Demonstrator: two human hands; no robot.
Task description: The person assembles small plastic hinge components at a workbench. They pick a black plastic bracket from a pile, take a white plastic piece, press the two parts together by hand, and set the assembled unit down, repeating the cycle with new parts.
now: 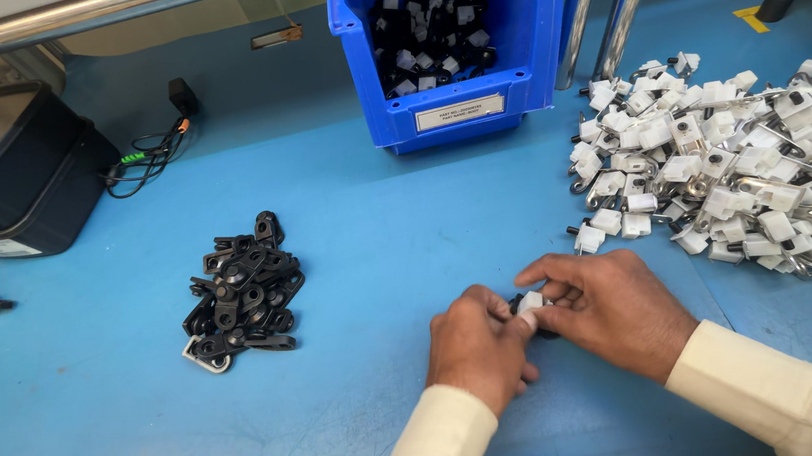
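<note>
White clip point(531, 301) with a black part sits pinched between the fingertips of the left hand point(479, 347) and right hand point(608, 309), low at six o'clock on the blue table point(378, 251). Black brackets point(244, 295) lie heaped at nine o'clock of the hands, white pieces point(732, 169) at two o'clock.

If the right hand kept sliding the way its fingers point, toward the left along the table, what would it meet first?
The right hand would meet the small white and black part pinched at its fingertips, then almost at once the left hand, which touches the same part. The pile of black clips lies further left.
</note>
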